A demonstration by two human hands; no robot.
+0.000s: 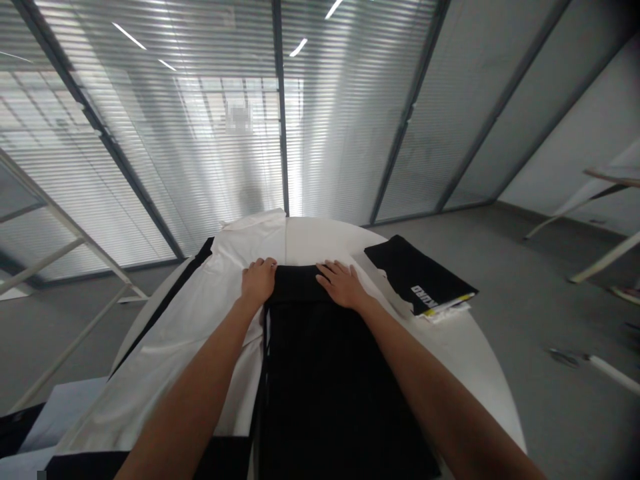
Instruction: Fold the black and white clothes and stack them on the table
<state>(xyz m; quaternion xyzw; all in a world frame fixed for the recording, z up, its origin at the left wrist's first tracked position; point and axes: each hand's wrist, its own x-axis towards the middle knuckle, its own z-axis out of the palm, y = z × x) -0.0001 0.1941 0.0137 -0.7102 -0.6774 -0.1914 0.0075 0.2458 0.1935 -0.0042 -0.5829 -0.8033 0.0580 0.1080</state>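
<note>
A long piece of black folded fabric [320, 380] lies flat on the round white table [320, 233], running from its far edge towards me. My left hand [259, 283] rests at the far left corner of the black fabric, palm down, its fingers stretched forward and touching the edge. On the far right corner my right hand [343, 285] lies flat with its fingers spread. White fabric [195, 333], somewhat wrinkled, is spread to the left, partly under my left forearm. Black material shows beneath the white fabric's edges.
At the table's right lies a folded black item [420, 270] with white lettering and a yellow edge, on white material. A white metal frame [75, 233] stands at left. Glass partitions with blinds [225, 133] rise behind. Light-coloured furniture legs [605, 260] are at right.
</note>
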